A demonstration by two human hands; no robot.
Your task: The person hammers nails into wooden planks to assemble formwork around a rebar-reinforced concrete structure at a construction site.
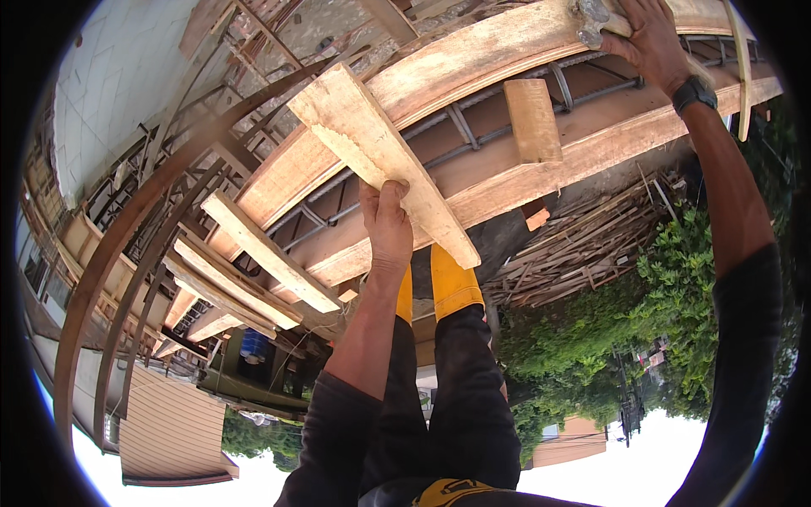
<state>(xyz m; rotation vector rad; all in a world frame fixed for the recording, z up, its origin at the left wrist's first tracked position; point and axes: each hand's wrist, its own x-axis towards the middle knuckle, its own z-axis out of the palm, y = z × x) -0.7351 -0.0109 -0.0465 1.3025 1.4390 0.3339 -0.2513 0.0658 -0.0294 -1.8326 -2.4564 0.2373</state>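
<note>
My left hand (389, 221) is closed on the edge of a short wooden plank (367, 135), its thumb pressed to the top face. This plank lies slantwise across a long wooden formwork beam. Inside the beam's channel runs a cage of steel reinforcing bars (460, 125). Toward the upper right, my right hand (655, 46) is wrapped round a hammer, with the worn grey hammer head (593, 21) showing beside the fingers over the far board (481, 55). Much of the hammer's handle is hidden by the hand.
A short wood block (532, 121) bridges the channel. More crosspieces (270, 251) lie to the left, near curved brown bars (110, 287). Past the near board (608, 152), scrap wood (583, 245) is heaped far below, beside green bushes (583, 334). My yellow boots (454, 283) stand close by the beam.
</note>
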